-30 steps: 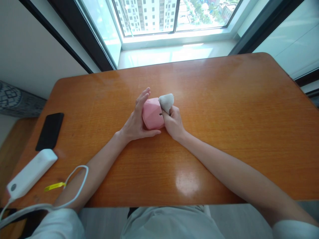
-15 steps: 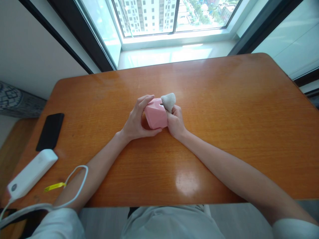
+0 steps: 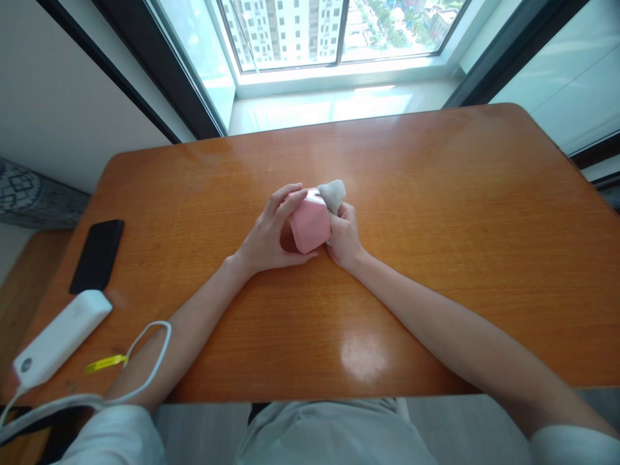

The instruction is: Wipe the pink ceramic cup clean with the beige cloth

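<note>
A pink faceted object (image 3: 310, 225) is between my two hands above the middle of the wooden table (image 3: 436, 213). My left hand (image 3: 276, 232) grips it from the left, fingers over its top edge and thumb along the bottom. My right hand (image 3: 345, 236) is closed at its right side, holding a light grey cloth (image 3: 333, 195) whose bunched end sticks up above the fingers. Part of the cloth is hidden behind the fist and the pink object.
On the table's left side lie a black phone (image 3: 97, 256), a white power strip (image 3: 62, 339) and a white cable with a yellow tag (image 3: 106, 363). The cable loops over my left forearm. A window (image 3: 339, 32) stands beyond the table.
The pink object has tilted and shifted slightly to the right. The cloth end has moved a little right, and my left fingers reach further over the object's top.
</note>
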`<move>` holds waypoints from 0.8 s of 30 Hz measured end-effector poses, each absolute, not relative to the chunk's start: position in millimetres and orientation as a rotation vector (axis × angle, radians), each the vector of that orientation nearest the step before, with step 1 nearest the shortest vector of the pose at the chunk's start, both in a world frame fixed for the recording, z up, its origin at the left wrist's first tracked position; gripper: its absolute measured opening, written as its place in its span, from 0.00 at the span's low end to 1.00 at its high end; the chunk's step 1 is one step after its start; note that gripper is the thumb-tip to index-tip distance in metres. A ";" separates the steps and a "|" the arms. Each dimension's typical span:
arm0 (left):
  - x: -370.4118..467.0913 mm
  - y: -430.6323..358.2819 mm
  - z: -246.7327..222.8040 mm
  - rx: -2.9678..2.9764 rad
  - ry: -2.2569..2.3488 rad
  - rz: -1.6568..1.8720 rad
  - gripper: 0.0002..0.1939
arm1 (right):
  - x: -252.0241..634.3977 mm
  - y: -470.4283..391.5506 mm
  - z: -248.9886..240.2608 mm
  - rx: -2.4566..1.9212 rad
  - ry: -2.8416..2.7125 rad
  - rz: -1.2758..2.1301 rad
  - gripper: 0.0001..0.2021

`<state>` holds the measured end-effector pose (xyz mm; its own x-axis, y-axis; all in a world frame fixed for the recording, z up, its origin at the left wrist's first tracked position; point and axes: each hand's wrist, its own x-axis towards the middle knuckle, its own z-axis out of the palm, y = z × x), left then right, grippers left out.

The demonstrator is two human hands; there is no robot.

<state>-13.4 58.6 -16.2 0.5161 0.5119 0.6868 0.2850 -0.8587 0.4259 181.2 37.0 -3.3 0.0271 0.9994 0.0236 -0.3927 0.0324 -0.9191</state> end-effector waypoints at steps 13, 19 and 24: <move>-11.4 58.6 -22.3 2.501 0.703 1.178 0.70 | 181.0 36.5 -5.7 -0.884 -0.891 1.331 0.13; -11.5 56.8 -14.9 2.456 0.705 1.238 0.63 | 181.8 35.0 -4.6 -0.899 -0.921 1.304 0.14; -12.1 54.9 -7.7 2.331 0.732 1.226 0.62 | 182.8 33.3 -3.2 -0.950 -0.944 1.294 0.17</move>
